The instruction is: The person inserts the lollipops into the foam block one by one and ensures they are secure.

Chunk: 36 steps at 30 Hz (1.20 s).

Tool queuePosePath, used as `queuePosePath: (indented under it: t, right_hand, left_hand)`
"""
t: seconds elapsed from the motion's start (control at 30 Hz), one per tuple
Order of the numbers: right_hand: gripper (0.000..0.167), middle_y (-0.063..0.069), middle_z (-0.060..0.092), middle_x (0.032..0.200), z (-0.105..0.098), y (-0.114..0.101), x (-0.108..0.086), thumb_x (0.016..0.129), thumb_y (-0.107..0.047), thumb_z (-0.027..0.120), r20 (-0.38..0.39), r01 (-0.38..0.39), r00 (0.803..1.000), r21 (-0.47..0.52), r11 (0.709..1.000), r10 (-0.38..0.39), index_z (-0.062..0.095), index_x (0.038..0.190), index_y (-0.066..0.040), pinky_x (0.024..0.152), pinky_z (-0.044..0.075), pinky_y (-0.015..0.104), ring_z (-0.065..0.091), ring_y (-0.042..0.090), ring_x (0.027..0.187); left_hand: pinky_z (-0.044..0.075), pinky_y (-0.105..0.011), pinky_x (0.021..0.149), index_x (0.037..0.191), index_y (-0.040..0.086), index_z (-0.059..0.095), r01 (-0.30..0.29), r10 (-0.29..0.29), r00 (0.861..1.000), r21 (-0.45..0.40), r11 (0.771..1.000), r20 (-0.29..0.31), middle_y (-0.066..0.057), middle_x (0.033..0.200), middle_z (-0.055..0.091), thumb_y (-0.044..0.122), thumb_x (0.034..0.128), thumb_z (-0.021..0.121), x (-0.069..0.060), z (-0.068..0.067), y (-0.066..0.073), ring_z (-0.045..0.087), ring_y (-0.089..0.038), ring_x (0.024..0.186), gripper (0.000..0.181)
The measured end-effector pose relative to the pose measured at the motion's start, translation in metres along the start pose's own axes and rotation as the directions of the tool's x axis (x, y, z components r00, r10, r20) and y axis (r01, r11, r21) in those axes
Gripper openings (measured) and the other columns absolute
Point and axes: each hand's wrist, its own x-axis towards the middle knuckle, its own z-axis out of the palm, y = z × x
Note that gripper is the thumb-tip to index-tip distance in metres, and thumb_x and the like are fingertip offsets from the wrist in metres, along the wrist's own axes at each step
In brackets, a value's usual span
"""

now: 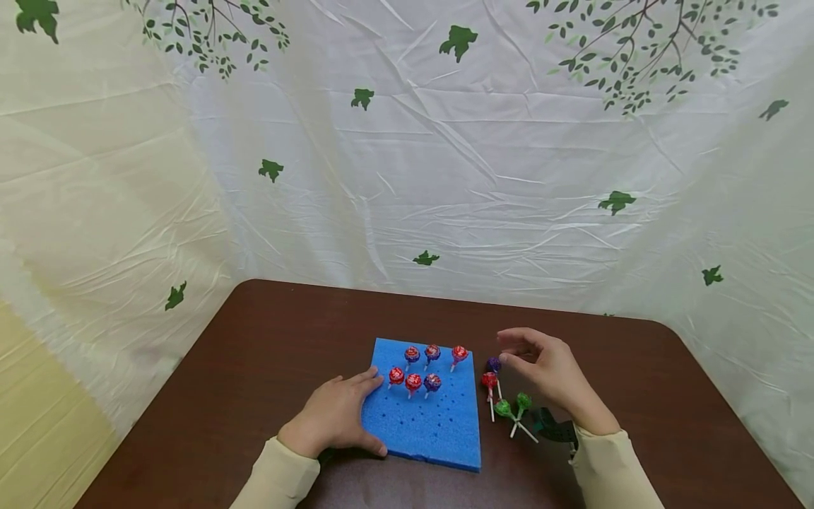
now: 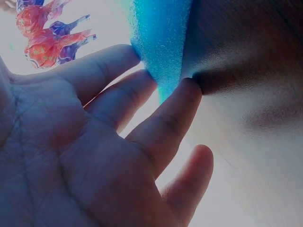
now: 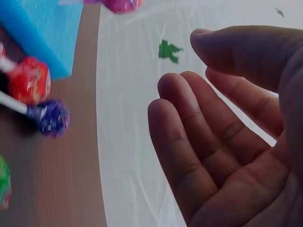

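Note:
A blue foam board (image 1: 426, 424) with rows of small holes lies on the table, several red and purple lollipops (image 1: 413, 382) standing upright in its far half. Along its left edge rests my left hand (image 1: 337, 413); the left wrist view shows extended fingers (image 2: 165, 123) touching the foam's side. My right hand (image 1: 540, 364) hovers right of the board, fingers loosely bent and nothing in its grasp. Beside it on the table lie a purple lollipop (image 3: 49, 118), a red lollipop (image 3: 31, 80) and two green lollipops (image 1: 504, 408), their white sticks crossing.
The dark brown table (image 1: 286, 332) has rounded far corners. Behind it hangs a white curtain (image 1: 445, 177) printed with green leaves. A dark strap (image 1: 553, 426) sits at the right wrist, near the green lollipops.

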Motion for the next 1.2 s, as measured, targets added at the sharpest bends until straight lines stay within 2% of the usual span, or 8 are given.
queuePosePath:
  t: [0.2,0.4,0.53,0.67,0.83,0.97,1.2]
  right_hand:
    - [0.032,0.010,0.071,0.108,-0.008,0.014,-0.004,0.088,-0.012,0.077,0.021,-0.042,0.999,-0.021,0.999,0.042,0.069,0.119,-0.008,0.071,0.056,0.026,0.069,0.018,0.087]
    - [0.033,0.011,0.071,0.110,-0.012,0.028,-0.010,0.089,-0.013,0.077,0.132,-0.082,0.988,-0.014,0.997,0.083,0.068,0.119,-0.004,0.071,0.056,0.026,0.069,0.020,0.091]
    - [0.035,0.013,0.069,0.114,-0.015,0.038,-0.012,0.088,-0.013,0.077,0.201,-0.114,0.973,0.006,0.993,0.110,0.067,0.120,-0.003,0.074,0.056,0.026,0.068,0.022,0.094]
    - [0.039,0.017,0.065,0.119,-0.017,0.047,-0.012,0.087,-0.012,0.078,0.284,-0.164,0.948,0.043,0.986,0.145,0.065,0.122,-0.002,0.075,0.056,0.028,0.067,0.025,0.098]
    - [0.042,0.021,0.063,0.122,-0.017,0.056,-0.010,0.087,-0.008,0.077,0.370,-0.166,0.921,0.086,0.982,0.123,0.063,0.124,0.002,0.075,0.056,0.028,0.065,0.030,0.099]
    - [0.041,0.021,0.063,0.121,-0.015,0.061,-0.008,0.087,-0.005,0.076,0.388,-0.139,0.917,0.090,0.986,0.094,0.063,0.124,0.003,0.075,0.056,0.028,0.065,0.031,0.100]
    - [0.040,0.015,0.066,0.115,-0.012,0.065,-0.005,0.084,-0.002,0.077,0.401,-0.138,0.911,0.073,0.988,0.097,0.063,0.122,0.003,0.074,0.056,0.028,0.064,0.028,0.098]
  left_hand:
    - [0.035,-0.057,0.108,0.144,0.011,0.055,0.006,-0.006,1.000,0.001,1.000,0.003,-0.008,0.152,0.045,0.067,0.0578,0.085,0.003,0.000,0.001,0.051,-0.027,0.132,0.107]
    - [0.035,-0.058,0.108,0.144,0.011,0.055,0.011,-0.011,1.000,0.001,1.000,-0.001,-0.008,0.152,0.045,0.067,0.0577,0.085,0.005,0.001,0.001,0.050,-0.027,0.132,0.107]
    - [0.035,-0.058,0.108,0.144,0.011,0.055,0.015,-0.015,1.000,0.000,1.000,-0.004,-0.008,0.152,0.045,0.067,0.0578,0.085,0.007,0.002,0.001,0.050,-0.027,0.133,0.107]
    - [0.034,-0.058,0.108,0.144,0.011,0.055,0.020,-0.020,1.000,-0.002,1.000,-0.004,-0.008,0.152,0.045,0.067,0.0578,0.085,0.009,0.003,0.000,0.050,-0.027,0.133,0.107]
    - [0.034,-0.058,0.108,0.144,0.011,0.055,0.022,-0.022,1.000,-0.005,1.000,-0.010,-0.008,0.152,0.045,0.067,0.0578,0.085,0.010,0.003,0.000,0.050,-0.027,0.133,0.107]
    - [0.035,-0.058,0.108,0.144,0.011,0.055,0.024,-0.024,1.000,0.000,1.000,-0.013,-0.008,0.152,0.045,0.068,0.0578,0.085,0.012,0.003,0.000,0.050,-0.027,0.133,0.107]
    - [0.036,-0.057,0.108,0.144,0.011,0.055,0.032,-0.032,0.999,0.010,0.999,-0.015,-0.008,0.152,0.046,0.068,0.0576,0.084,0.016,0.005,-0.001,0.050,-0.027,0.132,0.107]
